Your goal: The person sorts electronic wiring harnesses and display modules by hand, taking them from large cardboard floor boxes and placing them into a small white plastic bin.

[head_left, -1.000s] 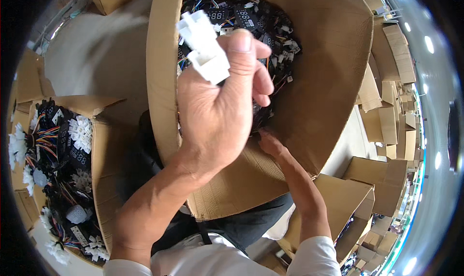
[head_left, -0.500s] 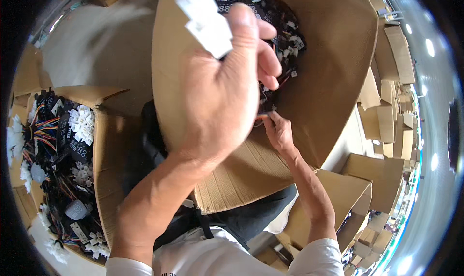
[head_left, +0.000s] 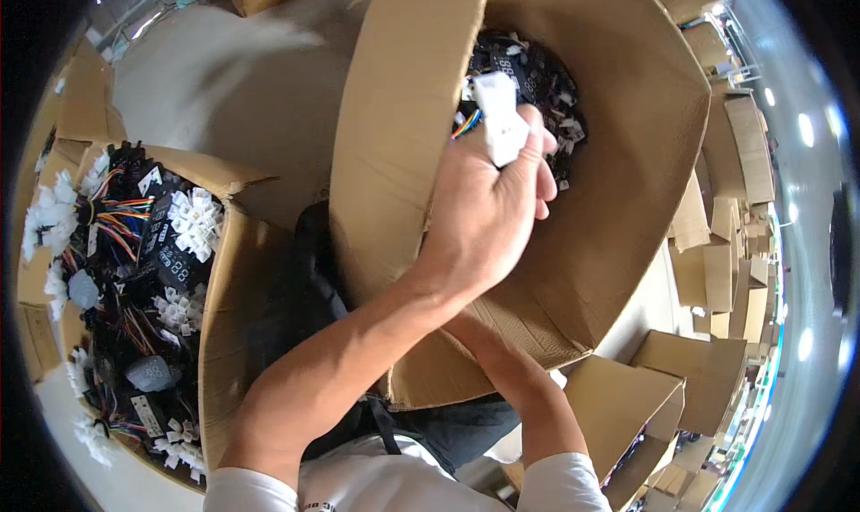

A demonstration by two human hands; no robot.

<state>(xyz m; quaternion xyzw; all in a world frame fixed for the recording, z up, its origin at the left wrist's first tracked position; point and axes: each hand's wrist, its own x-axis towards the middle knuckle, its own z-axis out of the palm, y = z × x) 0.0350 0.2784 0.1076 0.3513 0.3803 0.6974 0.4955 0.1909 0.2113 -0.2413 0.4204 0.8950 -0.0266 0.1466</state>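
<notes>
Left hand lifts a white connector over the tilted brown corrugated cardboard box (head_left: 618,198).

The left hand (head_left: 488,212) is raised above the box's mouth, forearm slanting up from the lower edge, fingers curled tight around a white blocky plastic connector (head_left: 497,127) with coloured wires trailing. The right hand is hidden behind the left forearm below the box's near wall, so its grip cannot be told. Inside the box lie black circuit boards with white plugs (head_left: 537,73). Left of the box, an open cardboard carton (head_left: 224,288) holds more wired boards.
</notes>
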